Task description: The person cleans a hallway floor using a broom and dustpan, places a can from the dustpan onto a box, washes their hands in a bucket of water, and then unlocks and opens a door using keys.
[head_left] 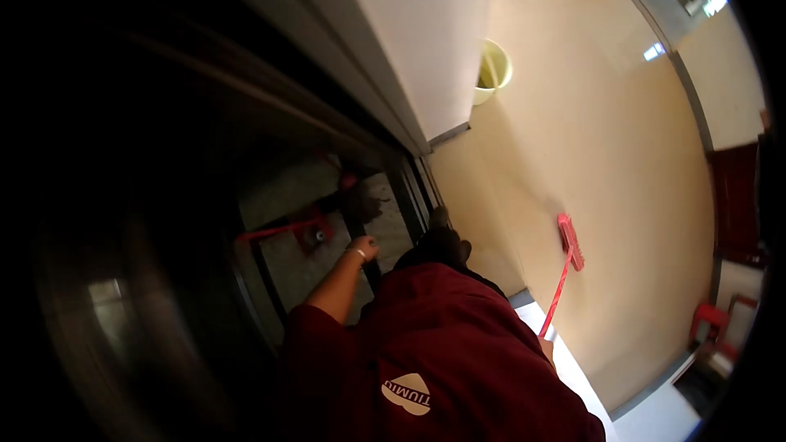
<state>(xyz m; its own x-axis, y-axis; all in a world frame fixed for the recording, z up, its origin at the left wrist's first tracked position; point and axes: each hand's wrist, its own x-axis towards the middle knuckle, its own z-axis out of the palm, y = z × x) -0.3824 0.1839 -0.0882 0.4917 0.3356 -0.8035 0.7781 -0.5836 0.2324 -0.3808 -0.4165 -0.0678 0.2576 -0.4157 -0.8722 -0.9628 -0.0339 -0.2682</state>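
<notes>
My left hand (366, 246) has its fingers curled, beside a dark-framed doorway or floor track, with a pale band at the wrist. Whether anything is inside it cannot be made out. At the right side of my dark red top, my right hand (547, 347) is mostly hidden behind the cloth. It is at the end of a red handle, which runs up to a pink-red broom head (571, 242) on the beige floor. The broom head lies tilted, away from my body.
A pale bucket (505, 65) stands partly behind a white wall (426, 41). Red objects, one a chair or stool (711, 323), are at the lower right. Dark red furniture (734, 200) lines the right edge. On the dark left side, a red item (315, 229) lies low.
</notes>
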